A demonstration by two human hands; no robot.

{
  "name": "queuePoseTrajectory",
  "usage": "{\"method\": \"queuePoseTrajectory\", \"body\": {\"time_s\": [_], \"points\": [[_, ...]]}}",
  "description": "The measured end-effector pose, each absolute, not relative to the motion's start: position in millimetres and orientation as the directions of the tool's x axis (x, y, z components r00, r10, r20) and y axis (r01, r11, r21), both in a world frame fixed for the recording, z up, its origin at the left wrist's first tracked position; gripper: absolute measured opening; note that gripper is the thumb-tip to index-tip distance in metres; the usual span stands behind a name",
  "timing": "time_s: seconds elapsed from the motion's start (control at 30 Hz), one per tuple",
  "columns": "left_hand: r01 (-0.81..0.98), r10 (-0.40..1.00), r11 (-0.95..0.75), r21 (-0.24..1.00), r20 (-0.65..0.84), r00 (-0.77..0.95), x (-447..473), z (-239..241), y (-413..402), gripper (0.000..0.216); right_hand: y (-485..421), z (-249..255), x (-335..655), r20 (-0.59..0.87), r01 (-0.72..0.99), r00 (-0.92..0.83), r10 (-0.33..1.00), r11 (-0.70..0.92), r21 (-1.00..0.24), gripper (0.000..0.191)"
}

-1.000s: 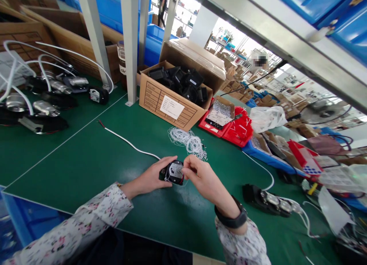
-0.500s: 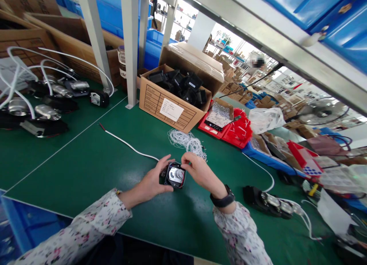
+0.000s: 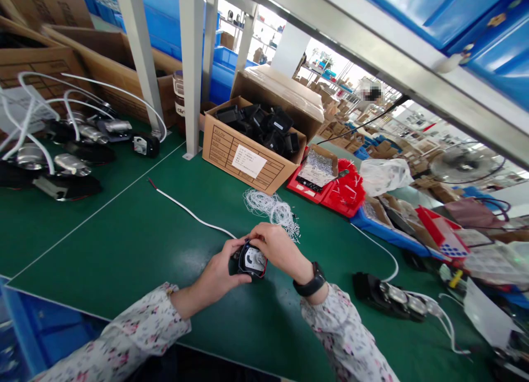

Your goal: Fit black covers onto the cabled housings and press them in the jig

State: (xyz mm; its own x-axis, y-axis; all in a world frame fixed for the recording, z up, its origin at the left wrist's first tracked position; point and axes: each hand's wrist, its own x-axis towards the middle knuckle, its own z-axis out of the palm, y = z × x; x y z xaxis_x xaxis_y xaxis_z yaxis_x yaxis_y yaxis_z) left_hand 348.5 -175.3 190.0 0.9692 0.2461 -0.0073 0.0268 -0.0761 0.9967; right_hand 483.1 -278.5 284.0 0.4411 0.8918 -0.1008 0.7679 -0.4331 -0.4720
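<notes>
My left hand [image 3: 221, 274] grips a small black housing [image 3: 253, 261] from its left side, thumb at the near edge. Inside the housing shows a silver metal plate with a round part. A white cable [image 3: 192, 214] runs from behind it across the green table to the upper left, ending in dark red wire tips. Bent over the housing's upper right edge is my right hand [image 3: 279, 249], fingers pinched together at the rim. Whatever lies between those fingertips is hidden. A bundle of thin white wires [image 3: 275, 210] lies just beyond my right hand.
A cardboard box [image 3: 243, 161] of black housings stands behind the wires. Right of it are red trays [image 3: 341, 200] and a blue bin [image 3: 384, 230]. Assemblies with silver cylinders lie at left [image 3: 70, 164] and right [image 3: 397, 296]. A metal post [image 3: 191, 73] rises at the back.
My right hand has moved slightly left and closer over the housing's upper edge. The housing is tilted a little differently in my left hand, and the view has shifted slightly.
</notes>
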Motion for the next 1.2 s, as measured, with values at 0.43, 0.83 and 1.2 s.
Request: {"method": "queuePoseTrajectory", "body": {"time_s": [0.43, 0.83, 1.2], "points": [[0.036, 0.245, -0.140, 0.989, -0.001, 0.970, 347, 194, -175, 0.069, -270, 289, 484, -0.243, 0.767, 0.514, 0.823, -0.568, -0.300, 0.011], [-0.048, 0.194, -0.272, 0.961, 0.103, 0.975, 347, 192, -171, 0.070, -265, 294, 502, -0.384, 0.721, 0.438, 0.813, -0.573, -0.390, 0.006], [-0.015, 0.198, -0.280, 0.960, 0.073, 0.977, 349, 198, -171, 0.069, -271, 291, 503, -0.355, 0.712, 0.440, 0.825, -0.561, -0.422, 0.010]]}}
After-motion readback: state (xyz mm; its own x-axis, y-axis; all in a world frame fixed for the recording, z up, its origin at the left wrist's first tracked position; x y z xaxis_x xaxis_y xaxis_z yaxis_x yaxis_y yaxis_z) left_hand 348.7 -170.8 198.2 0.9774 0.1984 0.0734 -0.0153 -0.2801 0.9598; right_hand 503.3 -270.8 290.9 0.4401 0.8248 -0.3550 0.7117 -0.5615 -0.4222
